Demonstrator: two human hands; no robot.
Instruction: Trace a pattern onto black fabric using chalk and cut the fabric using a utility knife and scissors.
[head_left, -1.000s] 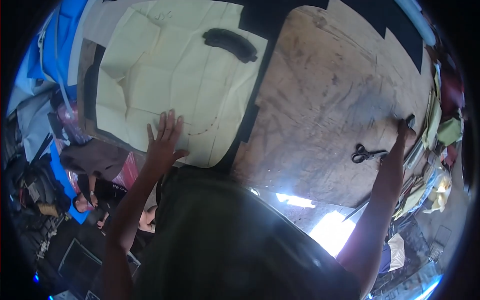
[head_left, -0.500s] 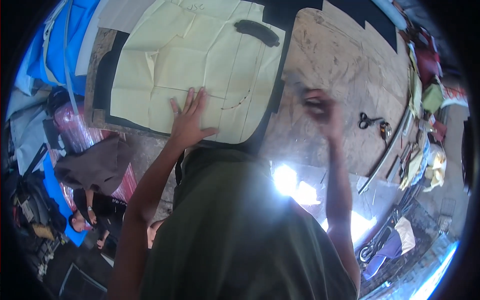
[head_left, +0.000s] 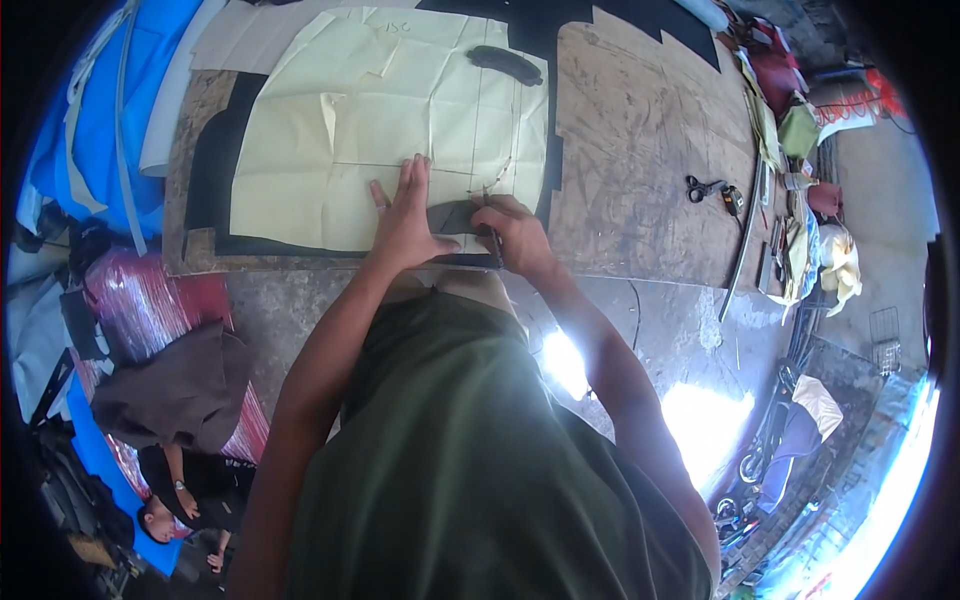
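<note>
A creased pale-yellow paper pattern (head_left: 290, 170) with drawn lines lies over black sheet material (head_left: 212, 190) on a worn wooden board. Pressing flat on the paper near its front edge is my left hand (head_left: 403, 228), fingers stretched and thumb spread to the right. Just right of it, my right hand (head_left: 518, 238) is closed around a slim pen-like tool (head_left: 494, 245) held roughly upright at the paper's front right part. A dark patch (head_left: 452, 217) shows between my hands; whether it is shadow or bared material, I cannot tell. A curved black piece (head_left: 505, 65) rests on the pattern's far right part.
Black scissors (head_left: 703, 188) and a tape measure (head_left: 733, 202) lie on the wooden board (head_left: 640, 150) to the right. Fabric scraps (head_left: 800, 130) crowd its right edge. At lower left, another person (head_left: 185, 490) is beside brown cloth (head_left: 180, 390) and a plastic-wrapped roll (head_left: 150, 295).
My right hand has come left from over the bare board to the paper's front edge, beside my left hand. My left hand stays on the paper. The whole view has shifted slightly.
</note>
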